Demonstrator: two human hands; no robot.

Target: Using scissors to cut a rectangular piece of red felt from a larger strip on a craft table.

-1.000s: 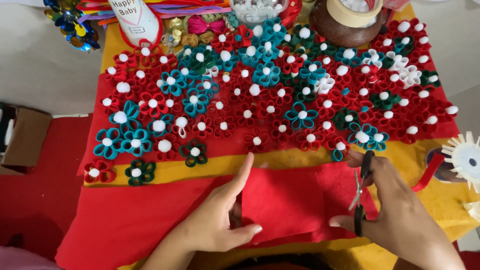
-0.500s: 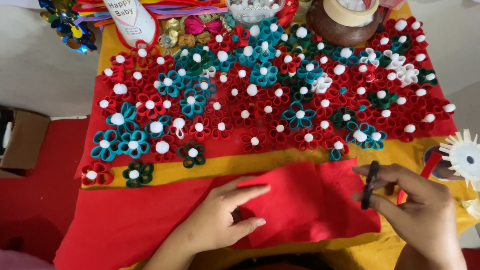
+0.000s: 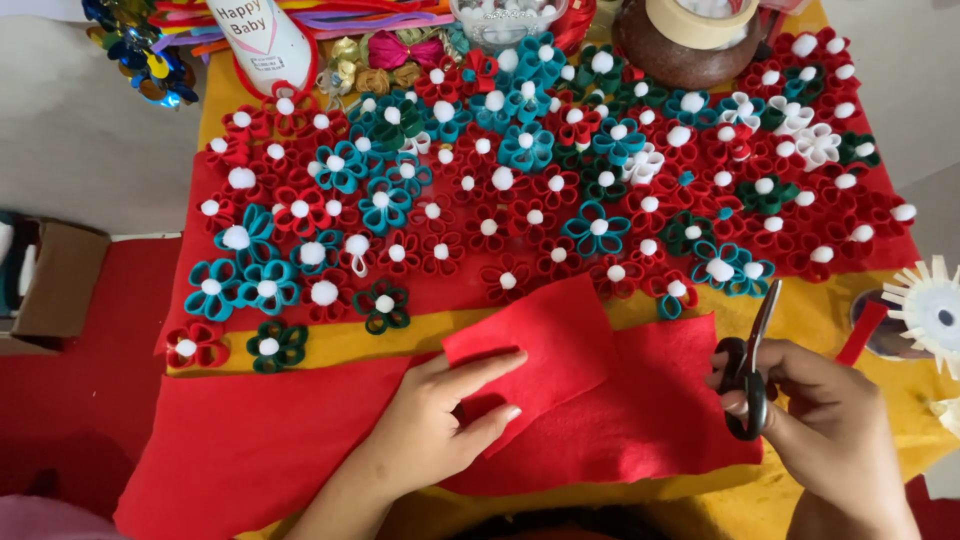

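Observation:
My left hand pinches a piece of red felt, thumb under and fingers on top, lifting it above a larger red felt sheet that lies on the yellow table cover. My right hand grips black-handled scissors at the right of the felt, blades closed and pointing up and away. Beyond the felt, many small felt flowers in red, teal and dark green with white pom-pom centres cover the table.
A white bottle, brown pot with a tape roll, clear bowl of white beads and ribbons stand at the back. A white paper flower lies at right. A cardboard box sits on the red floor, left.
My left hand has picked up and folded a part of the red felt toward the flowers. My right hand with the scissors has drawn slightly right, off the felt.

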